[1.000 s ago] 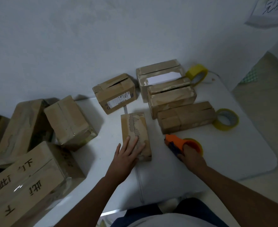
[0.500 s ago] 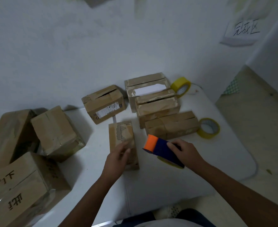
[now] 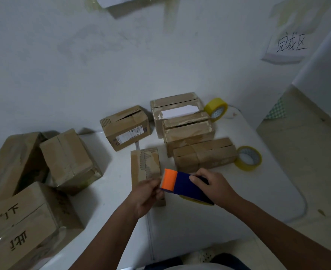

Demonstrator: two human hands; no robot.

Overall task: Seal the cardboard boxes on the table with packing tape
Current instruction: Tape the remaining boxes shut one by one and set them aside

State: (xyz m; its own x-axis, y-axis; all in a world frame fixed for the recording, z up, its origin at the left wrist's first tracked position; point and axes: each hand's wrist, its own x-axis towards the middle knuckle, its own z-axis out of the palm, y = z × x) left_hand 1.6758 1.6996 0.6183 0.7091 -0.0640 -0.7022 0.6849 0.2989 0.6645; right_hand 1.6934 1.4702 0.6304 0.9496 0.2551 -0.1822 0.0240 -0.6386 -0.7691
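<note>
- Right hand (image 3: 215, 189) clenched round the dispenser (image 3: 182, 185), above the counter (image 3: 258, 191).
- Left hand (image 3: 148, 193) pinches at its orange end, over the small box (image 3: 144, 164).
- Tape roll (image 3: 248, 158) at two o'clock.

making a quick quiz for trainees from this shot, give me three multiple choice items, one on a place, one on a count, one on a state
1. Where is the tape dispenser?
A. held over the small box's near end
B. on the floor
C. on a stacked box

2. How many loose yellow tape rolls lie on the table?
A. none
B. two
C. five

3. What is the right hand doing?
A. resting flat on the table
B. hanging idle
C. gripping the dispenser

Answers: 1 A, it hangs above the small box by the left hand. 2 B, a far roll and a right roll. 3 C, its fingers wrap the blue body.
</note>
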